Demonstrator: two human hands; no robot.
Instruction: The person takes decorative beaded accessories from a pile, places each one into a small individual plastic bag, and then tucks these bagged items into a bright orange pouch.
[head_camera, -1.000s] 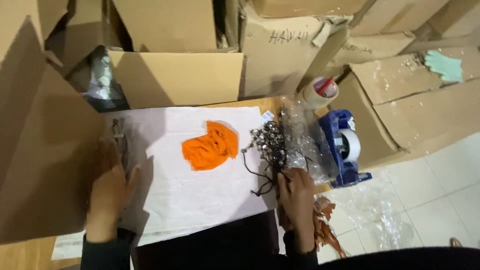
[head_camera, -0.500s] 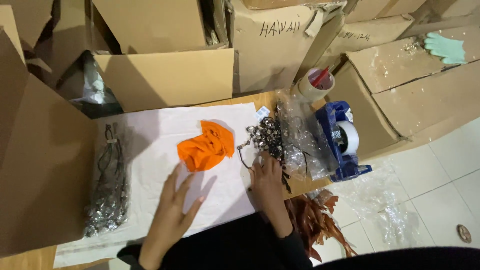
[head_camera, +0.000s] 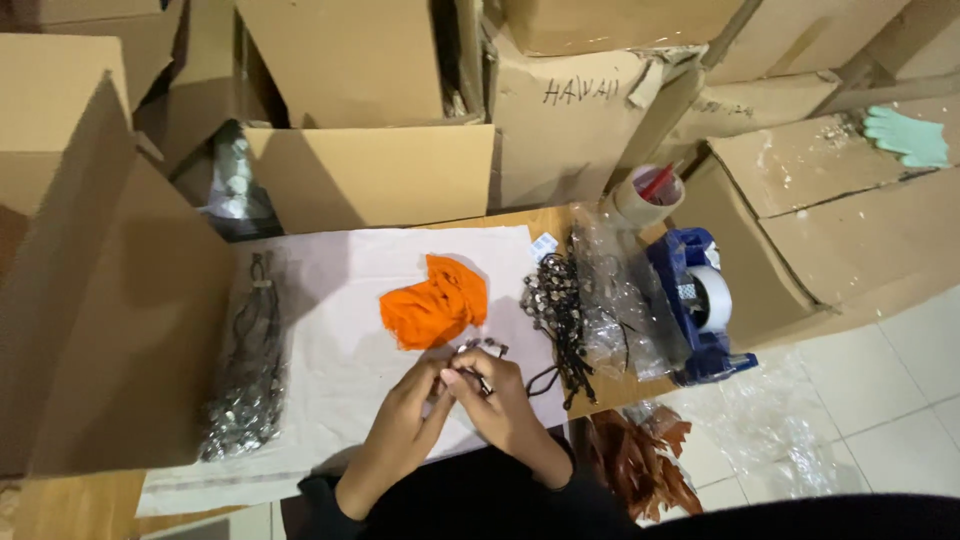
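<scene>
Low centre of the frame: left hand (head_camera: 405, 425) and right hand (head_camera: 500, 405) brought together over the white paper sheet (head_camera: 330, 350) covering the wooden bench (head_camera: 540, 222). Fingers (head_camera: 462, 378) of both pinched shut on a small dark beaded cord piece (head_camera: 480, 352), held just above the sheet, probably for close work under the eyes. Just above the hands, a crumpled orange cloth (head_camera: 435, 300), lying within easy reach. To the right, a heap of dark beaded cords (head_camera: 560, 315) beside crinkled clear plastic bags (head_camera: 615, 305). At the left edge of the sheet, a clear bag packed with beaded pieces (head_camera: 245, 385), seemingly set aside. Farther right, a blue tape dispenser (head_camera: 700, 300); brown cardboard boxes (head_camera: 370, 170) all around the upper frame.
</scene>
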